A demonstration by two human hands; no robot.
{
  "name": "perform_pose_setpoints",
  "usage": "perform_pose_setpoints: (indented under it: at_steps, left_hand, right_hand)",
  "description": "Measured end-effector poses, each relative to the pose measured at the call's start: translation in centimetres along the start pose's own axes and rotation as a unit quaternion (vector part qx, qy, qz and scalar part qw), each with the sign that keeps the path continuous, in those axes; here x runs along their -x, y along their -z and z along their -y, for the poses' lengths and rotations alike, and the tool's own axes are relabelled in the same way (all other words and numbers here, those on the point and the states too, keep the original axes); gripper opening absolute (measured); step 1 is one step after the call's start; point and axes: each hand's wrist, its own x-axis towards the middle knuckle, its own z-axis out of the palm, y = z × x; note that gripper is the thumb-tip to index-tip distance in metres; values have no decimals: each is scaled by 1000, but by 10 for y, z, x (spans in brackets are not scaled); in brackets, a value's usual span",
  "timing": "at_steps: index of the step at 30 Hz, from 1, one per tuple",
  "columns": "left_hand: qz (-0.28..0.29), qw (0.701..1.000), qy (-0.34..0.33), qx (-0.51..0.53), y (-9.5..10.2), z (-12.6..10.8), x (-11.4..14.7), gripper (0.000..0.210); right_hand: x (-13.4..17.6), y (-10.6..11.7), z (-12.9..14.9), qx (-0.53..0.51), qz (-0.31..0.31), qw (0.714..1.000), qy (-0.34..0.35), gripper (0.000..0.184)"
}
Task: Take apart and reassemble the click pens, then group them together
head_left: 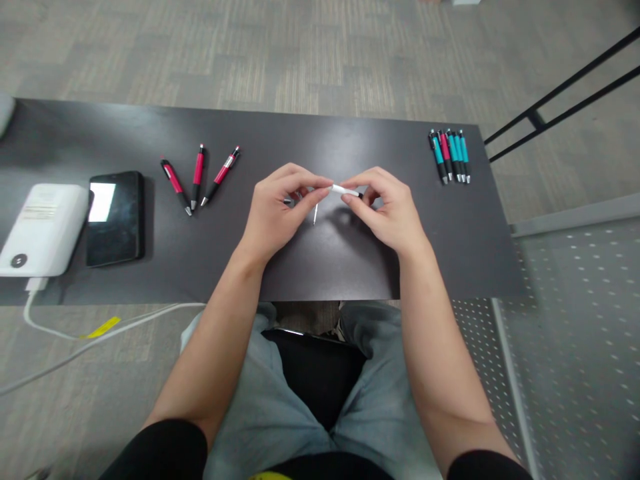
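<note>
so the white tube [339, 189] bridges the gap, left hand [277, 207] fingertip-pinching one end, right hand [393, 207] fingertip-pinching it midway

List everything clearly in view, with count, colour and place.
Tube: 1, white and black, centre
Rod: 1, whitish, below tube
Small part: 1, dark, centre, mostly hidden
Pens: 3, red and black, left
Pen row: 4 teal, 1 red, right
Flat device: 1, black, left
Boxy device: 1, white, left
Cable: 1+, white, lower left
Table: 1, dark grey, middle
Carpet: 1, grey, background
Bars: 2, black, upper right
Perforated panel: 1+, grey, right
Seat: 1, black, bottom
Jeans: 1, blue, bottom
Shirt: 1, black, bottom
Left grip, right grip: 1 each, bare, on tube
</note>
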Motion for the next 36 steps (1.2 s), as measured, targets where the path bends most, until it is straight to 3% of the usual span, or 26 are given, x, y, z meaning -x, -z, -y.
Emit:
perform_pose_setpoints:
  at_steps: [15,20,23,29,36]
  left_hand:
    - [-4,998,61,-24,0,0,2,24]
    - [-25,982,87,-165,1,11,2,20]
    - [1,967,86,-240,-2,13,3,18]
    - [23,953,100,-285,-8,4,8,25]
    - [71,940,96,-319,-11,-4,12,15]
  right_hand:
    - [1,-9,-1,-18,22,1000,-9,13]
    - [3,-9,-9,-40,8,999,-22,25]
    - [3,-10,-15,-81,-22,996,-40,28]
    - [0,-13,-23,-190,-96,974,-78,30]
    - [-4,-10,-31,-195,-173,960,-99,32]
